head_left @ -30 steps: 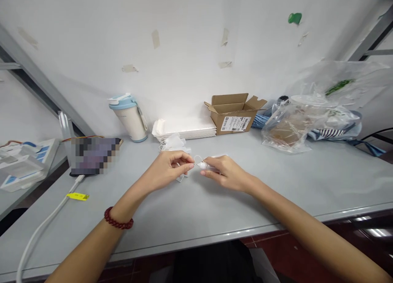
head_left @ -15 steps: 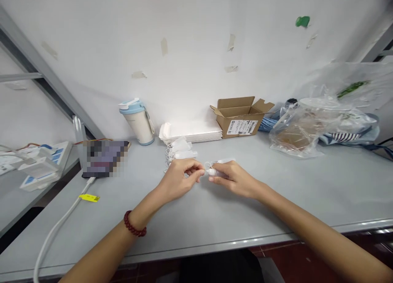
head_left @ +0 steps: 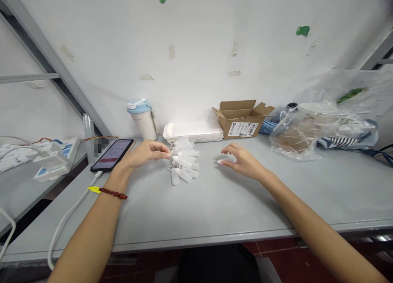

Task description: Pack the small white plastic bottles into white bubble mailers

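My left hand (head_left: 150, 152) is at the left side of a fanned bundle of white translucent tags (head_left: 186, 162) with thin string loops. Its thumb and fingertips are pinched on the loops at the bundle's edge. To the right, my right hand (head_left: 242, 160) is curled low over the table. A small white tip of a tag (head_left: 219, 162) with a thin loop shows at the thumb tip; the fingers hide the rest of it. A gap shows between index finger and thumb.
Behind the bundle lies a stack of white envelopes (head_left: 196, 131), beside an open cardboard box (head_left: 241, 123). A tumbler (head_left: 145, 121) and a charging phone (head_left: 113, 155) are at left. A clear plastic bag (head_left: 294, 140) rests at right. The table's front edge (head_left: 196, 247) runs nearest me.
My left hand has left the tag at my right hand and moved left to the bundle. My right hand has shifted slightly right, and the small white tip has moved with it.
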A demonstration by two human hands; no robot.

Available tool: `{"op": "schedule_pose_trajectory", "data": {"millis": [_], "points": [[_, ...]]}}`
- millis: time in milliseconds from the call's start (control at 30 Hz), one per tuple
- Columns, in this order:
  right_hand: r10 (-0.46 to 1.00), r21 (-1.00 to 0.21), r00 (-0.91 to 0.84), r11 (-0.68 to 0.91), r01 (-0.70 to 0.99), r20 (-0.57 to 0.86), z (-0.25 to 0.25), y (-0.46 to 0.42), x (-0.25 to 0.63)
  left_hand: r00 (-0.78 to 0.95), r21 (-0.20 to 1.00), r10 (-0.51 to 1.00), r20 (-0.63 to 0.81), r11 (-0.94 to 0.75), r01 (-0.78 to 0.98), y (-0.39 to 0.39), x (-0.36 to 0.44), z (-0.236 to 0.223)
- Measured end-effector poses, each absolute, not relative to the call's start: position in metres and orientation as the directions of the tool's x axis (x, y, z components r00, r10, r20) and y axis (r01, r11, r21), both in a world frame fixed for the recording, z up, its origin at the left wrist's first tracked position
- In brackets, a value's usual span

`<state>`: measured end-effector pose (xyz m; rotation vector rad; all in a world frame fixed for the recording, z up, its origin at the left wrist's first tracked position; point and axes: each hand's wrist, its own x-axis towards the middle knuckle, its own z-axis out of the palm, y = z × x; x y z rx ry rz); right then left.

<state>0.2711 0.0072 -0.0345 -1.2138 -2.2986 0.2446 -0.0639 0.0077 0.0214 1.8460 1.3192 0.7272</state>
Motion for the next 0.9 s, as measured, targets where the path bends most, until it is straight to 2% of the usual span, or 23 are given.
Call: {"op": "schedule_pose_trajectory", "data": {"millis": [467,600,733,900], "points": [[0.865,-0.389,-0.472,0.499,0.774,0.171,-0.045,0.014,0.271,0.444,0.807,0.873,-0.200,-0.110,0.580,0.013,-0.055,0.010],[0.862,-0.366,-0.475,0.507,0.781,0.180,-0.048,0.016,0.271,0.455,0.803,0.861,-0.226,-0.100,0.588,0.011,-0.054,0.012],[0.851,-0.381,-0.460,0.525,0.761,0.255,-0.045,0.015,0.270,0.429,0.797,0.885,-0.180,-0.125,0.591,0.008,-0.055,0.018],[0.822,-0.421,-0.449,0.567,0.708,0.351,-0.041,0.009,0.264,0.438,0.823,0.898,-0.025,-0.230,0.519,-0.003,-0.037,0.021]]}}
